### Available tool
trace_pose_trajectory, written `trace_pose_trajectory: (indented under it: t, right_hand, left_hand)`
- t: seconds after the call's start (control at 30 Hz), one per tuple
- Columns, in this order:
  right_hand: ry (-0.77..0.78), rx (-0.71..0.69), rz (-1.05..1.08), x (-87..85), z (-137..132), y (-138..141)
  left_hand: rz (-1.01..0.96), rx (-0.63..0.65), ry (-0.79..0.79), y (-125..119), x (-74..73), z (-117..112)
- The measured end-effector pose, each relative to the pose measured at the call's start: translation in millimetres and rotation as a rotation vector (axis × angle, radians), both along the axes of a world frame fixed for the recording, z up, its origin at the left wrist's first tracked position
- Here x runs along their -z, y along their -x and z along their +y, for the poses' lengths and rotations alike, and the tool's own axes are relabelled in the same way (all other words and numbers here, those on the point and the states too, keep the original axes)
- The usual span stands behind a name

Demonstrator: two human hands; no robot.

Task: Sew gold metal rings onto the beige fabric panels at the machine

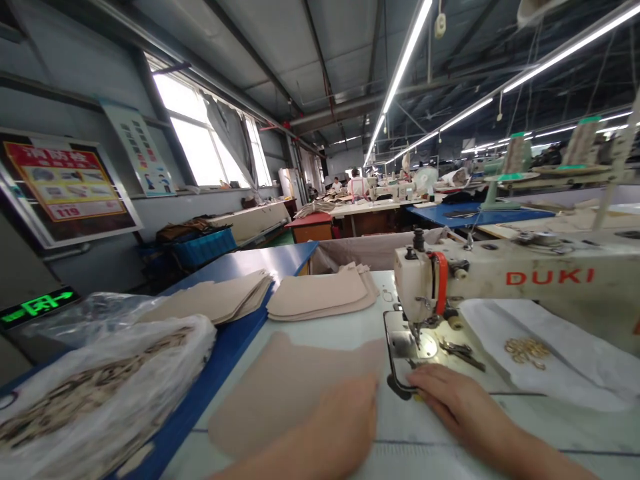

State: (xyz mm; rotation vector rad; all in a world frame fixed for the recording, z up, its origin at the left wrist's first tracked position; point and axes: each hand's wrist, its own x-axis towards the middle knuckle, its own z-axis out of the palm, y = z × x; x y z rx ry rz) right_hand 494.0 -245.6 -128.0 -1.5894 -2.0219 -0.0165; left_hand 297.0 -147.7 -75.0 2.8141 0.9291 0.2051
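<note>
My left hand (350,420), smeared by motion, is over the right end of a beige fabric panel (285,387) on the sewing machine table. Its fingers are too blurred to show whether they grip the panel. At the front edge of the needle plate (403,343), my right hand (457,400) has its fingers drawn together at the tips. Whatever they may hold is too small to make out. The sewing machine (500,267) stands behind my right hand, its needle and presser foot above the plate. Small metal tools (463,353) lie beside the plate.
Stacked beige panels (320,297) lie behind the loose one, with another stack (220,297) on the blue table. A plastic bag (190,373) of small fabric pieces is at left. Gold-coloured metal rings (527,351) rest on white sheeting (575,373) under the machine arm.
</note>
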Motion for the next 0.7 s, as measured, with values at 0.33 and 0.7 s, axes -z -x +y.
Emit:
trace_pose_trajectory:
  t: [0.33,0.7]
  right_hand:
    - [0.003,-0.070,-0.054,-6.3,5.6,-1.5]
    - [-0.008,-0.119,-0.054,-9.0,0.2,0.9]
  left_hand:
    - [-0.234,0.026,0.481,4.0,12.4,14.4]
    - [0.137,0.095,0.031,21.6,33.8,32.4]
